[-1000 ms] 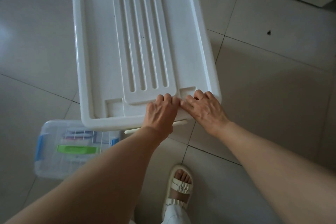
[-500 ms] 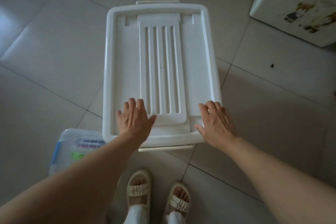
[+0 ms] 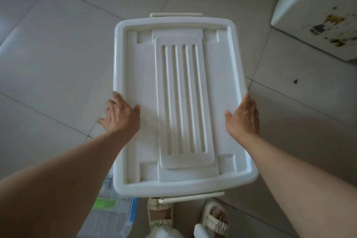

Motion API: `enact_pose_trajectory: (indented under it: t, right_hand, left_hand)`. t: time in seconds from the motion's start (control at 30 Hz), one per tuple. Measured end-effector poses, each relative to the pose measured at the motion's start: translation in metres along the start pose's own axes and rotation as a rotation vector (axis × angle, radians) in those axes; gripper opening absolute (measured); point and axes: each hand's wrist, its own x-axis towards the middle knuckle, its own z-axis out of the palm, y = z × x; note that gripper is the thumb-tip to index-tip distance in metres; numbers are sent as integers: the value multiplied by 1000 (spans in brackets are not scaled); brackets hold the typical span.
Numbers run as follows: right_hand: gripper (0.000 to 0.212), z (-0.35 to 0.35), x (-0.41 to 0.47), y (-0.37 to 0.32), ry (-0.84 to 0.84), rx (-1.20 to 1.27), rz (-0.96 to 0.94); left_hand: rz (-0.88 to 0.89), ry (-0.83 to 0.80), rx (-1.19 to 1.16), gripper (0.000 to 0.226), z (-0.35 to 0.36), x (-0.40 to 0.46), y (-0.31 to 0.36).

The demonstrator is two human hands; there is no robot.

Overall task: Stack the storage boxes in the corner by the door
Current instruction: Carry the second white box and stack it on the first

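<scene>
nothing looks stacked yet. i stand over the big white box [image 3: 181, 102] on the tiled floor [image 3: 58, 63], my left hand [image 3: 119, 116] and right hand [image 3: 242, 118] spread wide against its long sides, not yet gripping. its smooth, glossy lid has four grooves and rounded corners. a small clear box [image 3: 114, 216] waits by my foot.

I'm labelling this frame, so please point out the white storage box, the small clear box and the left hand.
white storage box [image 3: 181, 102]: head view, ribbed lid centre.
small clear box [image 3: 114, 216]: head view, lid.
left hand [image 3: 120, 115]: head view, back of hand.
</scene>
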Motion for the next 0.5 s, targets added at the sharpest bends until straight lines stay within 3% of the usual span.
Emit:
enact_pose_trajectory:
  t: [0.23,0.5]
  right_hand:
    - [46,9,44,-5,58,209,205]
    - [60,2,69,-3,31,346,308]
  left_hand:
    - [-136,46,-251,45,8,33,6]
    - [-233,84,-279,55,4,35,12]
